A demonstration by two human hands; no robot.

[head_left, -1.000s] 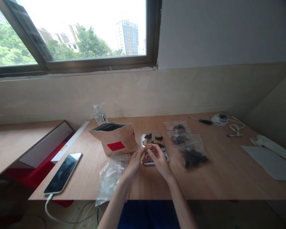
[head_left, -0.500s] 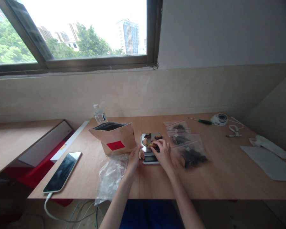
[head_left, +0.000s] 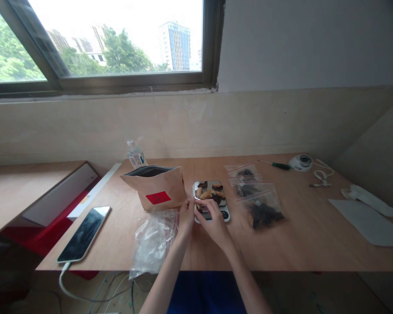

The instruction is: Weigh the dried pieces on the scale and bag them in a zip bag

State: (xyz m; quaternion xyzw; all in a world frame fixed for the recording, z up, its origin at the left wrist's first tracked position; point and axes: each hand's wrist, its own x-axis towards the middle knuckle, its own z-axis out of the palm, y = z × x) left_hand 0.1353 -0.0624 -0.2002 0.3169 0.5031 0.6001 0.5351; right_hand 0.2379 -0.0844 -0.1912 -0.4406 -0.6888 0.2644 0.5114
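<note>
**Head view: two hands meet at the near edge of a kitchen scale**

Head camera looks down on a wooden table (head_left: 298, 235) under a window (head_left: 101, 39). The landmark is the small kitchen scale (head_left: 224, 214) near the middle of the table, its platform loaded with tan and dark dried pieces (head_left: 210, 193).

Left of the scale stands a brown paper pouch (head_left: 155, 187) with a red label, its mouth open. In front of the pouch, nearer the person than the scale, lies a crumpled clear plastic bag (head_left: 152, 242). Far left of the scale a phone (head_left: 84, 233) lies face up on a cable. Right of the scale lie three clear zip bags (head_left: 260, 205) with dark contents, overlapping. Far right of it lies a flat grey sheet (head_left: 370, 224). Behind the pouch, up and left from the scale, stands a small water bottle (head_left: 135, 155). Well behind and right of the scale lies a green-handled screwdriver (head_left: 277, 165).

The left hand (head_left: 186, 218) and right hand (head_left: 212, 220) come together at the scale's near left corner, fingers curled narrow and pinched toward each other. Whether they grip a piece between them cannot be told; the spot is too small.
</note>
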